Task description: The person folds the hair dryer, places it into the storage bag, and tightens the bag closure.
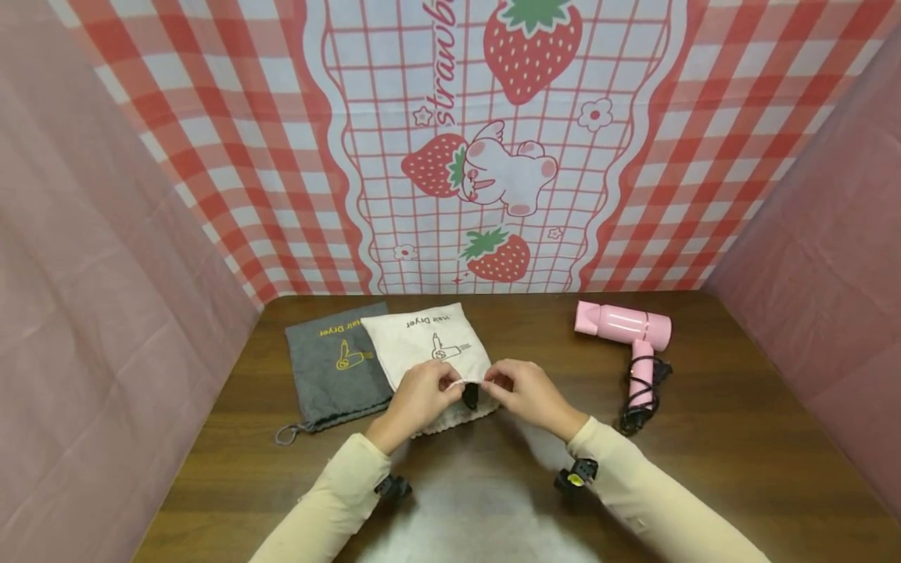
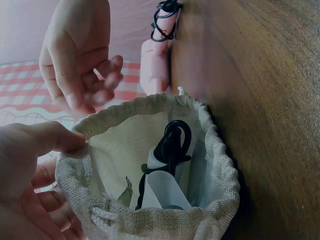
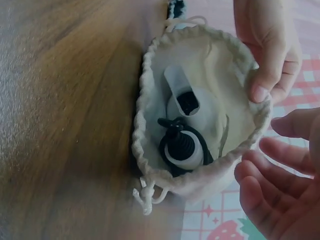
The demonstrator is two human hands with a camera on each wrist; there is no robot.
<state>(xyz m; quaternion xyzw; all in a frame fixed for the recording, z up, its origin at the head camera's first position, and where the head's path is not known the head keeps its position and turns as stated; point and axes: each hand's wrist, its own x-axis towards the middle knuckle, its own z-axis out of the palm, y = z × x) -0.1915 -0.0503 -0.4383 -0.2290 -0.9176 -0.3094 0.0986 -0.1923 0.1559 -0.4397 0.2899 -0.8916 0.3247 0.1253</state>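
A cream drawstring pouch point(image 1: 401, 336) printed "Hair Dryer" gapes toward me. Inside it, the wrist views show a white hair dryer point(image 3: 182, 102) and a coiled black cord point(image 2: 172, 142). My left hand point(image 1: 422, 395) pinches the pouch's rim, thumb over the edge and fingers outside, as the left wrist view point(image 2: 30, 165) shows. At the rim's other side is my right hand point(image 1: 528, 391). Its fingers are loosely bent and spread close beside the cloth in the right wrist view, with nothing gripped between them.
A grey drawstring pouch point(image 1: 324, 391) lies at the left, partly under the cream one. To the right rests a pink hair dryer point(image 1: 622, 324), its black cord wound round the handle. A strawberry-print checked cloth point(image 1: 464, 211) hangs behind the wooden table point(image 1: 246, 485).
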